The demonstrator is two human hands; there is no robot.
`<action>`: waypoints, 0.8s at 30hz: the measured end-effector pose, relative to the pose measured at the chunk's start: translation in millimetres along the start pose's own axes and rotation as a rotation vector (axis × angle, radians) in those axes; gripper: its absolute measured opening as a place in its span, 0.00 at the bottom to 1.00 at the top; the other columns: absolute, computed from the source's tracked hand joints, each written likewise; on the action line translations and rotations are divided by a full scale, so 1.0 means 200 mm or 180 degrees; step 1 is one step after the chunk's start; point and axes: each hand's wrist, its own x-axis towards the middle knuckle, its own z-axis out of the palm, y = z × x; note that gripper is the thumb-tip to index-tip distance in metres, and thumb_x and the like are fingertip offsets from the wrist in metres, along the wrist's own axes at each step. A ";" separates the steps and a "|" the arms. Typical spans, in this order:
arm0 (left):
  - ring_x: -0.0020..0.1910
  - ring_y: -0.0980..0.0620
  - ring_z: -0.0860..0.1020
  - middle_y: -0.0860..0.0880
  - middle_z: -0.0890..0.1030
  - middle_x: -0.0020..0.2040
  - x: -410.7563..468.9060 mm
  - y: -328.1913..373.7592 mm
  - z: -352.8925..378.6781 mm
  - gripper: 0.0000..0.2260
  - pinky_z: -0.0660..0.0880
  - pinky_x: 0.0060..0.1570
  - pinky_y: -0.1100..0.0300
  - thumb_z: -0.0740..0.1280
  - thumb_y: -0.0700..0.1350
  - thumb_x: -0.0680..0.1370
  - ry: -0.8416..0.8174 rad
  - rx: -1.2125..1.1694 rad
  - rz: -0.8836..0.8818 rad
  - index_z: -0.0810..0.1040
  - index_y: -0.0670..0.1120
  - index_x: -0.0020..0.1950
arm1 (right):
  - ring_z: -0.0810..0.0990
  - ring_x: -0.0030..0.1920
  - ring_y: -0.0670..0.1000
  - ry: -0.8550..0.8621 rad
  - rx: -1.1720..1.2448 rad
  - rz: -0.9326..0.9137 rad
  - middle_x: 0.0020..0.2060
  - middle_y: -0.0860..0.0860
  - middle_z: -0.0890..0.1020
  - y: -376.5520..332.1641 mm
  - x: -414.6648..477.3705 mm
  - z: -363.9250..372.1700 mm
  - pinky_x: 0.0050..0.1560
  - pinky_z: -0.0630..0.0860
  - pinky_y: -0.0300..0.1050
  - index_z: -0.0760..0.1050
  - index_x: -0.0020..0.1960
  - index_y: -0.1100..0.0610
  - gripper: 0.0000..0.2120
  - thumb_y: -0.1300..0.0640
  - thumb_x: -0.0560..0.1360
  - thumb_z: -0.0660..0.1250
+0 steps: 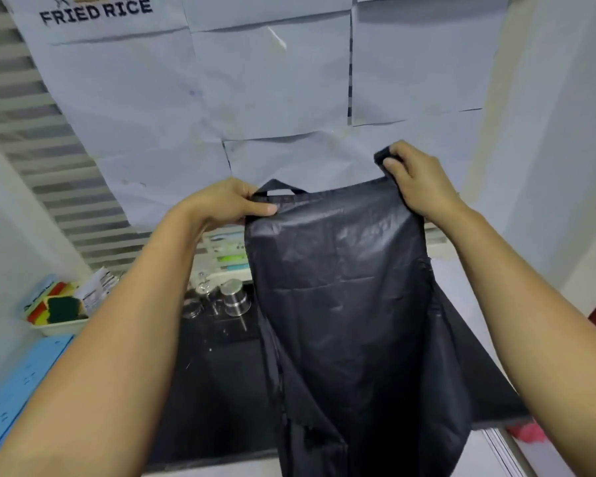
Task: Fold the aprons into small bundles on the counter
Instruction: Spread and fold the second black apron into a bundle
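Held black apron (341,287) up above black sink (214,390), hanging loose and unfolded. Pinched top left corner with left hand (221,204); gripped bunched top right corner in right hand (417,180), raised slightly higher.

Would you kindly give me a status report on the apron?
Pinching top corners: left hand, right hand. Black apron held up, unfolded, over sink. Steel faucet close beside.

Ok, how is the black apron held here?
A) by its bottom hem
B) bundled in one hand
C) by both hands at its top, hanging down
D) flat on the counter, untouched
C: the left hand and right hand each grip a top corner of the black apron, which hangs down open.
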 end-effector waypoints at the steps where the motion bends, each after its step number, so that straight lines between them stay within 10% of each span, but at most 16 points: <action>1: 0.35 0.57 0.78 0.50 0.83 0.37 0.14 -0.05 0.00 0.05 0.76 0.41 0.63 0.69 0.41 0.76 -0.0108 -0.0113 -0.0166 0.84 0.44 0.42 | 0.73 0.41 0.53 -0.0070 -0.0009 0.0136 0.40 0.55 0.77 0.10 0.08 0.06 0.38 0.63 0.44 0.74 0.51 0.62 0.09 0.57 0.81 0.59; 6: 0.27 0.52 0.59 0.47 0.65 0.29 0.59 -0.42 0.21 0.15 0.56 0.27 0.61 0.70 0.45 0.76 0.0101 -0.0189 -0.1182 0.70 0.46 0.32 | 0.70 0.36 0.54 -0.0438 -0.0290 0.0871 0.30 0.53 0.72 0.53 0.21 0.41 0.32 0.59 0.43 0.71 0.38 0.61 0.13 0.57 0.79 0.63; 9: 0.20 0.54 0.66 0.48 0.68 0.30 0.83 -0.64 0.41 0.11 0.59 0.16 0.67 0.66 0.41 0.79 0.0217 -0.0643 -0.1743 0.69 0.45 0.38 | 0.66 0.28 0.49 -0.0550 -0.0436 0.1313 0.25 0.48 0.66 0.78 0.23 0.63 0.27 0.60 0.32 0.64 0.28 0.55 0.21 0.57 0.77 0.66; 13: 0.17 0.57 0.75 0.44 0.76 0.38 1.01 -0.87 0.62 0.02 0.70 0.16 0.68 0.61 0.39 0.81 0.0577 -0.1392 -0.2337 0.70 0.41 0.50 | 0.73 0.32 0.52 -0.0648 -0.0294 0.2010 0.26 0.51 0.72 0.97 0.18 0.88 0.32 0.65 0.43 0.68 0.26 0.54 0.21 0.56 0.77 0.66; 18: 0.18 0.55 0.76 0.42 0.79 0.32 1.16 -1.17 0.81 0.08 0.74 0.19 0.65 0.63 0.40 0.81 0.0801 -0.1309 -0.2620 0.72 0.38 0.43 | 0.82 0.44 0.59 -0.0709 0.0498 0.3188 0.43 0.61 0.83 1.14 0.09 1.17 0.51 0.79 0.54 0.78 0.54 0.67 0.10 0.61 0.78 0.63; 24: 0.38 0.41 0.83 0.39 0.80 0.33 1.15 -1.51 1.00 0.12 0.80 0.47 0.45 0.66 0.34 0.76 0.0812 -0.0742 -0.2613 0.73 0.42 0.33 | 0.63 0.72 0.59 -0.1236 0.0408 0.2913 0.76 0.61 0.56 1.02 -0.22 1.42 0.67 0.61 0.38 0.45 0.77 0.63 0.34 0.54 0.81 0.60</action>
